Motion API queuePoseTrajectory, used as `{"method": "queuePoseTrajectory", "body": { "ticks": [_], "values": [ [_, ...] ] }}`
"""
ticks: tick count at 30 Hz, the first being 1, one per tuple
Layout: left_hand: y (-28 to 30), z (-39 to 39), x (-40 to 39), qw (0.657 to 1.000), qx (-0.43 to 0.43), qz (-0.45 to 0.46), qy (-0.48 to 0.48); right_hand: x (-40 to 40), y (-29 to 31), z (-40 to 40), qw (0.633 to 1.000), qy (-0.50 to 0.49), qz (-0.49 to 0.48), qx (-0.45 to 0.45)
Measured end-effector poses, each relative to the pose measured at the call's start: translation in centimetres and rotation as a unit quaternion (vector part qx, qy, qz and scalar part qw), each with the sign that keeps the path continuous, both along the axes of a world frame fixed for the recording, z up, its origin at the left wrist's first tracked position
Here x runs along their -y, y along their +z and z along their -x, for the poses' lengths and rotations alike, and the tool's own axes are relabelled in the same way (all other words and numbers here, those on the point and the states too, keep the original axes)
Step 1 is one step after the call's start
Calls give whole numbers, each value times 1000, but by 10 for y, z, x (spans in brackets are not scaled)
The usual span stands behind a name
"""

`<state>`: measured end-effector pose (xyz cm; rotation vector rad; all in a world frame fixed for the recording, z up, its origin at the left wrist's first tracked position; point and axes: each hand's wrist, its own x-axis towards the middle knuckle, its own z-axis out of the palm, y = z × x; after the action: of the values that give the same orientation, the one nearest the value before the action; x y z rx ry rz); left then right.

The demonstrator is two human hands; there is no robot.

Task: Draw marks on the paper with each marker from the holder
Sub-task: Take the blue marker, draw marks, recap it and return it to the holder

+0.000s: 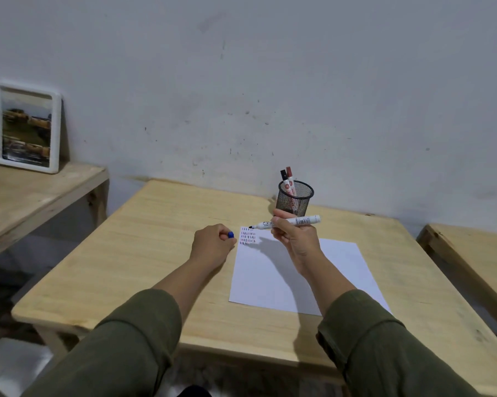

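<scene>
One uncapped white marker (287, 222) lies level in the right hand (294, 239), raised above the paper's (273, 279) far-left corner, where rows of short marks (248, 235) sit. The left hand (211, 247) is closed on its blue cap (230, 234). Likely next: lower the tip to draw, or recap. Two markers remain in the mesh holder (296, 197); their lower ends are obscured, and the mark colours are hard to make out.
</scene>
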<state>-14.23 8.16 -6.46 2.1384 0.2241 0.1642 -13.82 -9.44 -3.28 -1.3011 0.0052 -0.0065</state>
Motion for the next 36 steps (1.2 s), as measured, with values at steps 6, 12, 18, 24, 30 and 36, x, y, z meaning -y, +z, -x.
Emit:
{"method": "queuePoseTrajectory", "body": {
  "ticks": [6, 12, 18, 24, 30, 36],
  "values": [
    [-14, 4, -2, 998, 16, -52, -17, -6, -14, 3, 999, 5, 10, -32],
    [-23, 10, -2, 994, 36, -106, -18, -12, -24, 2, 998, -19, 6, -53],
    [-24, 11, -1, 987, 29, -154, -37, -20, -24, 2, 994, -28, -29, -98],
    [-29, 9, -3, 985, 27, -163, -40, -18, -31, 0, 997, -6, 43, -66],
    [-33, 6, -2, 979, 24, -199, -42, -16, -34, 3, 994, -24, 80, -64],
    [-34, 6, -2, 979, 22, -199, -42, -16, -34, 6, 992, -32, 110, -56]
  ]
}}
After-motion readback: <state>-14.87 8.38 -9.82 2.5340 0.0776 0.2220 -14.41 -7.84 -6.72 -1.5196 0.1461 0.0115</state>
